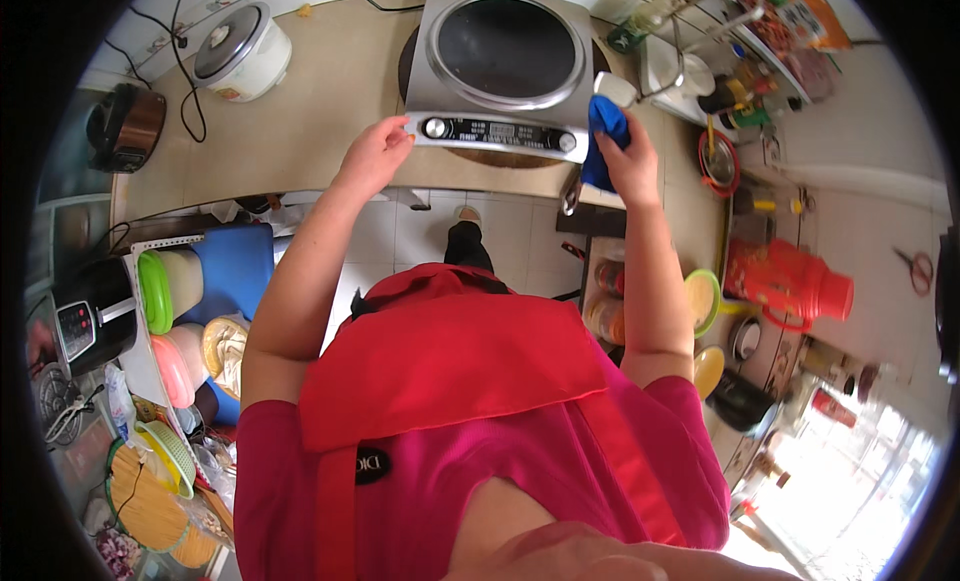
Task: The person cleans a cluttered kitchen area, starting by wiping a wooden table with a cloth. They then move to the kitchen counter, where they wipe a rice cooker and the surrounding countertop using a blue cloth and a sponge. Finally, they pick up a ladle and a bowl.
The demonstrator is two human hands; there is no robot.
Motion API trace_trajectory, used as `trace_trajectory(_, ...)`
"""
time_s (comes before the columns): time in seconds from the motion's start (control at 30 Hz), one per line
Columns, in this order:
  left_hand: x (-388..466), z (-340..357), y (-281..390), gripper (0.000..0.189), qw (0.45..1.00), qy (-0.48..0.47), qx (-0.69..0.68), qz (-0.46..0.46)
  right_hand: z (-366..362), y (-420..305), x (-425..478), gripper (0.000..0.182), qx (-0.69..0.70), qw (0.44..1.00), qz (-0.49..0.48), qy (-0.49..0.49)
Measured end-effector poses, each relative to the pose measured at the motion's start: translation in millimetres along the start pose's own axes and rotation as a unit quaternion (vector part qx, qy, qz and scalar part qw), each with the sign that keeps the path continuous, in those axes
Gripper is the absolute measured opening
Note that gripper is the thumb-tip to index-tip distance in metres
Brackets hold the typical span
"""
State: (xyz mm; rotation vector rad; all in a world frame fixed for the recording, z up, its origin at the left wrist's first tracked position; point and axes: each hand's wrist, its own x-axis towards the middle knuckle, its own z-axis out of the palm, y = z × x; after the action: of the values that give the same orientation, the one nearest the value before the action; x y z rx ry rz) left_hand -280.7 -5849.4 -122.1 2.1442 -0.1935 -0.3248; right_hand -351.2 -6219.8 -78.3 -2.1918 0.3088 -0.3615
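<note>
An induction cooker [499,127] with a silver body and a round black glass top [506,46] stands on the counter before me. My left hand [379,152] is at its front left corner, fingers curled, their tips at the edge. Whether they grip the metal is unclear. In my right hand [634,157] is a bunched blue cloth [606,149], held against the cooker's right side. Two knobs and a dark control panel [499,132] with writing run along the cooker's front. Below the cloth, a shiny metal piece [571,198] sticks out at the counter edge.
A white rice cooker [244,59] and a dark brown appliance [127,127] stand on the left of the counter [330,63]. Bottles [739,93] and a rack line the right side. A red thermos flask [784,281] is farther right. Lidded tubs [169,292] occupy a shelf at left.
</note>
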Motion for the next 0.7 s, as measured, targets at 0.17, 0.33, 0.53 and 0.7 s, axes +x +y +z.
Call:
trace_trajectory(0.17, 93.3, 13.1, -3.3, 0.07, 0.99, 0.083, 0.112, -0.022, 54.5, 25.1, 156.9, 0.046, -0.062, 0.995, -0.079, -0.019)
trace_trajectory(0.33, 160.2, 31.4, 19.0, 0.092, 0.974, 0.064, 0.185, -0.114, 93.6, 70.6, 270.9, 0.041, -0.217, 0.975, -0.043, -0.038)
trace_trajectory(0.53, 194.9, 51.8, -4.5, 0.097, 0.987, 0.054, 0.072, -0.13, 158.0, 66.1, 329.5, 0.05, -0.334, 0.938, -0.074, -0.061)
trace_trajectory(0.7, 196.8, 55.0, -7.9, 0.09, 0.993, 0.071, 0.012, -0.096, 241.2, 1.8, 330.2, 0.056, -0.327, 0.925, -0.174, -0.088)
